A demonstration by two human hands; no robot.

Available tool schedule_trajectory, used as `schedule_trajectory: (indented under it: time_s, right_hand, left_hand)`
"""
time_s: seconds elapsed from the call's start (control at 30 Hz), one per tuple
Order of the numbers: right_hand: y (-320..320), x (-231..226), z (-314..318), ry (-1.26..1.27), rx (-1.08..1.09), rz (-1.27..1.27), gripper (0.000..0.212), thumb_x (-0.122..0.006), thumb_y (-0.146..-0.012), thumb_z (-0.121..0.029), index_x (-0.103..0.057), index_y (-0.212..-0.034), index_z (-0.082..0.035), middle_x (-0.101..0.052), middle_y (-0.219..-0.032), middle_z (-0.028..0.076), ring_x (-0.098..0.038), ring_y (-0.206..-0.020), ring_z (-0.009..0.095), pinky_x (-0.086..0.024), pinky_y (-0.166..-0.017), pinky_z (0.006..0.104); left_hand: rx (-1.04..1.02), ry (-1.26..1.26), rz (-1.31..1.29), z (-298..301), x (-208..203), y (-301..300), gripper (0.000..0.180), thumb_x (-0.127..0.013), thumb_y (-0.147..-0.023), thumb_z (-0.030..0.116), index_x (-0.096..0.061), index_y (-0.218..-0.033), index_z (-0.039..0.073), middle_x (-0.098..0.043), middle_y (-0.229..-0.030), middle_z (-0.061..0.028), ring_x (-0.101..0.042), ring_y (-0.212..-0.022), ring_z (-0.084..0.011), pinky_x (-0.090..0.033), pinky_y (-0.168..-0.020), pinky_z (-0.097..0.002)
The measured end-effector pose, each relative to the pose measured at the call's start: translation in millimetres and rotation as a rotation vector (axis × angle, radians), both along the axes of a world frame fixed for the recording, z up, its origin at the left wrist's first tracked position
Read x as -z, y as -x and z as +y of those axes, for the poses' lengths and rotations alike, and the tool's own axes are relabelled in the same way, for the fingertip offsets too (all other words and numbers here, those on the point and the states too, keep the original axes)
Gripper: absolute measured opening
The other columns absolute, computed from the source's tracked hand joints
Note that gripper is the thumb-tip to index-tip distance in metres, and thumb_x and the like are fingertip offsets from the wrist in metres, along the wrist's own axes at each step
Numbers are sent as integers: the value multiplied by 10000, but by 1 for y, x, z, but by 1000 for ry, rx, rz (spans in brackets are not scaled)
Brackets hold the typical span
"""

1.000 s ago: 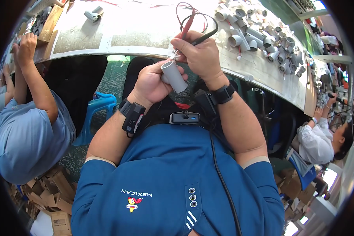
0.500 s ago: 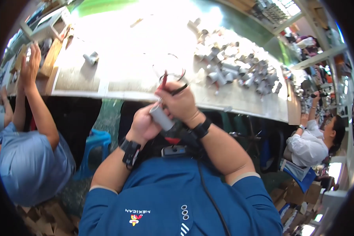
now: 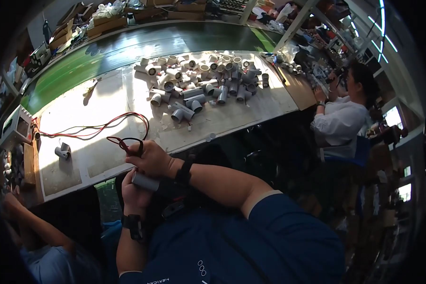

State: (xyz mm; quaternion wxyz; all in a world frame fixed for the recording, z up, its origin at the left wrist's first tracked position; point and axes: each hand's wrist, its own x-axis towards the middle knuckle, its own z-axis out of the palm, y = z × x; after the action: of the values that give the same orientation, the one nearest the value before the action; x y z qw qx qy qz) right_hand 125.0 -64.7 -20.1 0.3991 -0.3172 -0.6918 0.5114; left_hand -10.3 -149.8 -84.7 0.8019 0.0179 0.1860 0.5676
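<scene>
My left hand (image 3: 135, 194) is closed around a short grey plastic tube (image 3: 145, 181), held at the near edge of the workbench (image 3: 99, 156). My right hand (image 3: 152, 158) sits just above it and grips a pair of red and black probe leads (image 3: 128, 143) at their ends. The red and black wires (image 3: 95, 128) loop back over the bench to the left. Both wrists wear dark bands. The tube's far end is hidden behind my right hand.
A heap of several grey pipe fittings (image 3: 201, 83) lies at the middle of the bench. One single fitting (image 3: 61, 152) stands at the left, near a small meter box (image 3: 15, 128). A person in white (image 3: 340, 123) sits to the right; another person's arm (image 3: 28, 222) shows at lower left.
The view has swung to the right, so the heap of fittings now sits at the centre. My hands have stayed together on the tube and leads, now lower left in the picture.
</scene>
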Motion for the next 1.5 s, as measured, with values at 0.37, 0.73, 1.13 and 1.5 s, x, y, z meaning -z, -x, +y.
schedule_trajectory:
  time_s: [0.37,0.73,1.13,1.5]
  right_hand:
    - [18,29,-13,-271,33,-45,165,-780,-826,-186,-710,-883,-47,-697,-809,163,-704,-787,360,-563,-734,417]
    - [29,15,-31,-57,-27,-70,121,-768,-915,-116,-741,-935,0,-725,-720,54,-693,-650,93,-541,-566,256]
    - [41,10,-41,210,2,128,148,-747,-941,-113,-734,-1002,21,-711,-786,38,-650,-677,81,-527,-581,219]
    - [50,7,-43,170,-6,-115,138,-753,-931,-129,-739,-1006,-14,-730,-806,29,-656,-661,69,-530,-588,216]
  left_hand:
    - [-124,60,48,-28,16,13,364,-399,-1089,326,-644,-1195,79,-701,-1146,-92,-659,-1054,-264,-527,-959,-435]
    - [-76,-26,-40,-30,23,22,330,-519,-1074,392,-664,-972,114,-659,-841,-60,-647,-815,-258,-556,-785,-478]
    - [-64,21,-174,-45,28,29,457,-543,-1045,522,-702,-892,121,-707,-849,-84,-695,-827,-265,-587,-871,-521]
    - [-101,44,-186,-43,33,31,387,-567,-1051,458,-702,-977,103,-697,-825,-67,-686,-811,-251,-580,-857,-501]
